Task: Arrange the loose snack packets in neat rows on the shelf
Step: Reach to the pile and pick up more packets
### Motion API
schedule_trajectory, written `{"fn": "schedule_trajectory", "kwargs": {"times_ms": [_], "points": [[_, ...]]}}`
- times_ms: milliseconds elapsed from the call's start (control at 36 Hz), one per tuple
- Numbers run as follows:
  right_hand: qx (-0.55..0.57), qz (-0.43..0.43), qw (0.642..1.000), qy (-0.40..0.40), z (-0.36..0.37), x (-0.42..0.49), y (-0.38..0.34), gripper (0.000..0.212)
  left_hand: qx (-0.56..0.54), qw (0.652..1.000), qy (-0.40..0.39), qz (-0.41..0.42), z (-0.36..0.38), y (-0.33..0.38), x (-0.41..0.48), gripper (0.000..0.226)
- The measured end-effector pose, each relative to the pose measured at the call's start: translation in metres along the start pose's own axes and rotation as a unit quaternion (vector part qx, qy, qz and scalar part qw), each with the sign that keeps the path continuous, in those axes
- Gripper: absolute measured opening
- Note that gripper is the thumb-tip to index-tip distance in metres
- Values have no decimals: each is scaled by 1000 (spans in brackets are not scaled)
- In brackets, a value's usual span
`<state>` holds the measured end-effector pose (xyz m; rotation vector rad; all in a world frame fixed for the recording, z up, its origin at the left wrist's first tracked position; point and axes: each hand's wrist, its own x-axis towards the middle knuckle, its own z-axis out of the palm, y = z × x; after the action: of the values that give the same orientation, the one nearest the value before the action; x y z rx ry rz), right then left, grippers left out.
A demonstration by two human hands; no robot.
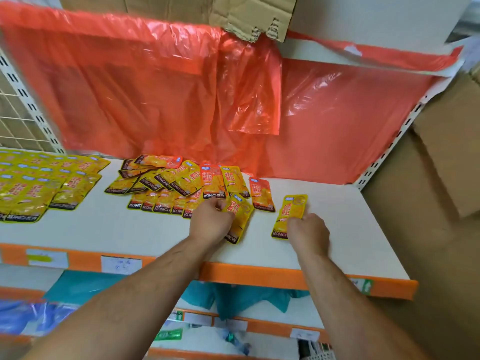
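Shelf [104, 229]: white board, orange edge, red plastic sheet [155, 94] behind.
Loose packets [166, 183]: yellow heap mid-shelf.
Left hand [211, 222]: fingers curled, pinching a tilted packet [241, 216] beside the heap.
Right hand [307, 231]: fingers curled round a second packet [292, 211] — set apart, rightward.
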<state>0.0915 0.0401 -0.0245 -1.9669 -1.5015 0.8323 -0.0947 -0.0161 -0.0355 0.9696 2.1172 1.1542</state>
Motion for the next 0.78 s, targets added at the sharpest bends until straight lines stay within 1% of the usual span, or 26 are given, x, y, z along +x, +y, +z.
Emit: {"fn": "schedule_trajectory", "kwargs": {"times_ms": [83, 139, 194, 250, 306, 333, 389, 556, 611, 694, 722, 778], "points": [[42, -12, 999, 32, 0, -31, -4, 13, -66, 997, -18, -37, -20, -8, -10, 11], [78, -25, 996, 20, 4, -55, -12, 17, -102, 992, -35, -61, -36, -17, -19, 15], [133, -19, 990, -30, 13, -80, -21, 20, -131, 987, -50, -79, -53, -27, -28, 16], [170, -11, 982, -85, 23, -105, -30, 8, -155, 983, -53, -83, -74, -37, -38, 15], [192, -13, 974, -123, 34, -129, -38, 18, -169, 981, -51, -82, -97, -47, -51, 13], [202, -16, 969, -142, 38, -142, -42, 17, -178, 979, -52, -84, -110, -51, -57, 13], [207, -24, 962, -176, 49, -167, -52, 3, -202, 974, -50, -93, -136, -61, -69, 15], [168, -70, 958, -220, 89, -228, -74, 7, -245, 962, -21, -116, -210, -100, -92, 16], [159, -86, 956, -230, 102, -247, -85, 14, -250, 961, -19, -117, -233, -113, -96, 17], [135, -109, 954, -244, 125, -267, -98, 37, -260, 958, -5, -118, -261, -132, -96, 17], [137, -109, 953, -248, 133, -272, -102, 39, -264, 957, 1, -121, -270, -137, -96, 17], [138, -118, 949, -257, 146, -282, -110, 33, -273, 953, 13, -127, -285, -147, -95, 17]]}}
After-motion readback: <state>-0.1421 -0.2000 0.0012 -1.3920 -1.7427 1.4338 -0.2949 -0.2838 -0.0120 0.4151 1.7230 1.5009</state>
